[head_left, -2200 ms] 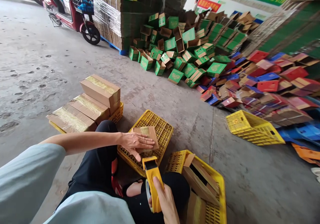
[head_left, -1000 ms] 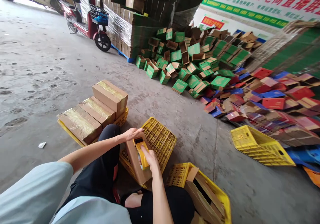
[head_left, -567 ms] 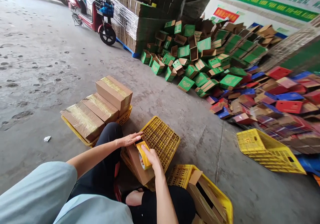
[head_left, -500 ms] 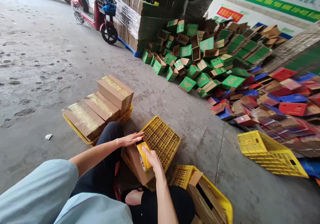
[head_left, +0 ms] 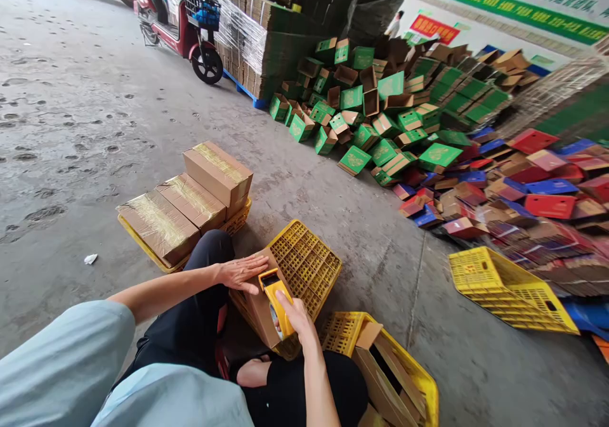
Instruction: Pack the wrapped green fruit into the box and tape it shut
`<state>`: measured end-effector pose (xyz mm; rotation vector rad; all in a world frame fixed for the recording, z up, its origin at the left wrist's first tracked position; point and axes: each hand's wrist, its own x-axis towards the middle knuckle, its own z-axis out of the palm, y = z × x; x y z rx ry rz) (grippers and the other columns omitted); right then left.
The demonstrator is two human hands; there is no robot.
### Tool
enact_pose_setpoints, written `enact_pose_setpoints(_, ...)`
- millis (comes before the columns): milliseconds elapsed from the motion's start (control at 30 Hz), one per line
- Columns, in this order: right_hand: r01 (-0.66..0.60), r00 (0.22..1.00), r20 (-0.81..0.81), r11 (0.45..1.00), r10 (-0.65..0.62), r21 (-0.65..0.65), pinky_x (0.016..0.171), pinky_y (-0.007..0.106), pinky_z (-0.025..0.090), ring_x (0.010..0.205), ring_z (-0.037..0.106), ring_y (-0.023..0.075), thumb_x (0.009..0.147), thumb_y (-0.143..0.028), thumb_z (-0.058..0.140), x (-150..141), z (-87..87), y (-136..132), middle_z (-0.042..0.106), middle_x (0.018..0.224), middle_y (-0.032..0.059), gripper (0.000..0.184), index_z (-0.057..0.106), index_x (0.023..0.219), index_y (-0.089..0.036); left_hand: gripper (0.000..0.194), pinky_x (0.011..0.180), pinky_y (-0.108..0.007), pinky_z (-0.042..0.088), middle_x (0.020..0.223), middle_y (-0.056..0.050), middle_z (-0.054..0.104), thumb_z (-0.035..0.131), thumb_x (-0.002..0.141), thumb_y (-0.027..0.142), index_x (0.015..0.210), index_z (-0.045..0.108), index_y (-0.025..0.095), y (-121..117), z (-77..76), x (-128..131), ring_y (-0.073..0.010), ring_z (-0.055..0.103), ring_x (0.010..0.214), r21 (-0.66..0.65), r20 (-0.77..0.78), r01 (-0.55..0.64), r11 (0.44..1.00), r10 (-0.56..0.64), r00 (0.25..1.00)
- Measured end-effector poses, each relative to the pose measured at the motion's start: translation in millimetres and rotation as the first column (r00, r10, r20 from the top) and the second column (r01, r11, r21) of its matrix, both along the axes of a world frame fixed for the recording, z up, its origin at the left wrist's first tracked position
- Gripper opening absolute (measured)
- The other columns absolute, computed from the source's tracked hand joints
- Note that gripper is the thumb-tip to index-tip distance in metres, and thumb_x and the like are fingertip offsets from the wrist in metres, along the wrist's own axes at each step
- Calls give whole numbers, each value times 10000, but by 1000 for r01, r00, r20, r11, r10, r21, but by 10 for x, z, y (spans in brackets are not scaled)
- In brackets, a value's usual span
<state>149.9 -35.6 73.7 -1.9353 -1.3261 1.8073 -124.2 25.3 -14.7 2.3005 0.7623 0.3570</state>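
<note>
Toward the upper left of the frame stood a red scooter; green cartons lay heaped at top centre, and red and blue ones at the right. Taped boxes filled a yellow crate left of centre. Just below centre, a brown carton lay on a latticed yellow crate, partly hidden by the hands. The left hand pressed flat on it, thumb spread from the fingers; the right hand's fingers were clamped around a yellow tape dispenser over the carton. Chinese lettering ran across a banner, upper right.
</note>
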Motion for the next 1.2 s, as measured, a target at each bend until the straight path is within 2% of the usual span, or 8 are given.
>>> enact_pose_setpoints(100,-13,1000,4,1000,13,-16,493,301,538,453,636,202,888,-734,579,-31,12,34,679,551,100,570,639,807,-174,1131,1312,-518,86,1729,-228,108,506,892,841,1687,149,121,-111,-73,-12,-384,130,1611,97,-5,46,994,-46,999)
enact_pose_setpoints(233,-37,999,0,998,37,-42,514,316,556,472,657,215,911,-701,554,-15,37,5,689,551,104,541,643,791,-181,1150,1311,-524,111,1723,-236,151,533,886,831,1688,127,114,-147,-133,24,-386,145,1609,128,-20,9,992,-7,1000)
enact_pose_setpoints(467,-51,997,56,998,53,-34,498,283,531,464,668,206,895,-689,573,229,63,-224,690,540,87,531,634,720,-191,1156,1313,-513,113,1718,-248,147,560,880,820,1676,175,76,-97,-105,4,-401,147,1605,89,-26,29,996,-26,999)
enact_pose_setpoints(633,-41,996,80,999,42,-7,478,279,526,432,649,198,913,-654,563,212,58,-238,678,510,68,509,629,710,-191,1180,1309,-525,101,1719,-246,139,616,849,811,1672,199,74,-139,-33,59,-423,152,1600,71,-51,15,997,-12,999)
enact_pose_setpoints(767,-39,996,83,999,39,5,481,292,542,432,648,204,922,-652,553,186,76,-226,678,504,64,510,632,722,-190,1230,1308,-524,97,1728,-231,102,591,831,844,1678,155,67,-239,-8,216,-433,141,1600,67,-77,89,994,-84,993)
enact_pose_setpoints(900,-36,996,82,999,37,-16,487,302,553,443,658,211,924,-642,560,174,80,-210,687,513,68,491,629,749,-188,1178,1316,-468,107,1737,-198,121,573,853,827,1682,172,93,-292,-32,317,-430,186,1591,78,-30,102,992,-100,995)
enact_pose_setpoints(1033,-41,997,68,999,43,-24,481,311,550,443,666,219,935,-639,533,223,49,-259,698,531,85,495,624,766,-183,1190,1307,-521,137,1732,-220,119,597,847,814,1683,153,94,-261,-73,307,-428,168,1595,67,-45,120,991,-117,992)
enact_pose_setpoints(1200,-64,994,88,998,67,-27,459,291,529,448,679,226,911,-731,508,404,16,-438,699,528,84,584,638,749,-185,1182,1300,-535,143,1725,-240,127,616,844,801,1676,178,85,-217,-127,285,-414,151,1603,54,-48,141,989,-138,989)
